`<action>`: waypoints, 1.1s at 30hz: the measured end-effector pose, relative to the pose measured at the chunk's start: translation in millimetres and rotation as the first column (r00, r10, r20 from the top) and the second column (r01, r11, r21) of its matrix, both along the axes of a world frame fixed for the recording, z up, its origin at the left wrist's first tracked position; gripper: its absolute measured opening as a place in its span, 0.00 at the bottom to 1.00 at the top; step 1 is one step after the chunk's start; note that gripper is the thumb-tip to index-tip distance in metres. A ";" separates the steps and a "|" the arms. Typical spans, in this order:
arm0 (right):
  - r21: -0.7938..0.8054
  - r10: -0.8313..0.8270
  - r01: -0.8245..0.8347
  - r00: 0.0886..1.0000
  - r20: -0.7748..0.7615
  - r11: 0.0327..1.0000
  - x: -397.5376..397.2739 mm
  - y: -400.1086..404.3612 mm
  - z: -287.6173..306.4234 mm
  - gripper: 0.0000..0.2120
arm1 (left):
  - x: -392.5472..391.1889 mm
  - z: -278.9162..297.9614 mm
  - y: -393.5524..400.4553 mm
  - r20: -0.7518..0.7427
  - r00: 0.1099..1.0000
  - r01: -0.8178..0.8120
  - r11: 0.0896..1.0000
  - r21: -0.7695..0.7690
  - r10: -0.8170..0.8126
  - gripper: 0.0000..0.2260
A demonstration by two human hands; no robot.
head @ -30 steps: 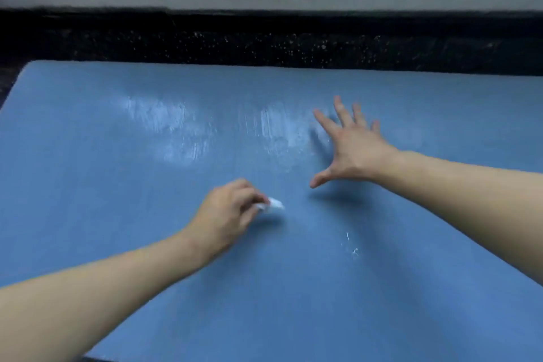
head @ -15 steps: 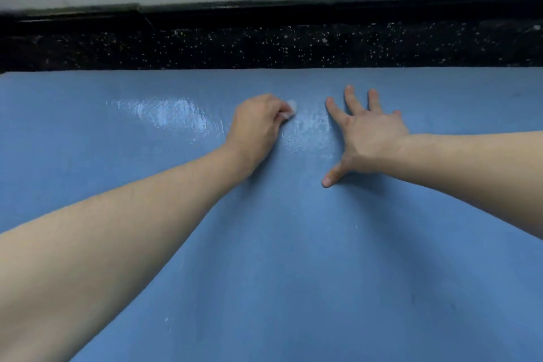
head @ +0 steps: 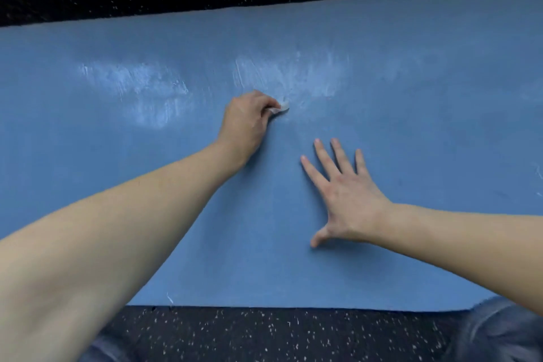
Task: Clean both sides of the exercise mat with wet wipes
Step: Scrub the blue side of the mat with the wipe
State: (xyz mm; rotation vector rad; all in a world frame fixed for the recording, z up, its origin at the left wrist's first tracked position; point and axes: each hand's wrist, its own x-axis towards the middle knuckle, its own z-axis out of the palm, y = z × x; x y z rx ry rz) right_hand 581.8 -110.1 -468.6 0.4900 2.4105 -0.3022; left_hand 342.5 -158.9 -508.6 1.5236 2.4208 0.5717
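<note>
Left hand (head: 246,120) pinches a small wadded white wet wipe (head: 280,106); right hand (head: 346,194), spread flat at 4 o'clock, pins the blue foam exercise mat (head: 426,126). That tiny wipe could dry out and just smear.

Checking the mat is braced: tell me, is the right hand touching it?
Touching: the head view shows the right hand spread flat on the blue exercise mat, no gap visible.

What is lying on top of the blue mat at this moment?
On the mat the right hand rests flat, fingers spread. The left hand grips a wet wipe, pressing it down. Shiny wet streaks show. Most of the wipe is hidden inside the fist.
</note>
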 end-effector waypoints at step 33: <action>0.029 -0.133 0.134 0.990 -0.046 0.990 -109.2 190.0 2.6 0.79 | -57.5 38.5 50.1 0.252 0.889 -0.426 0.891 0.157 0.381 0.06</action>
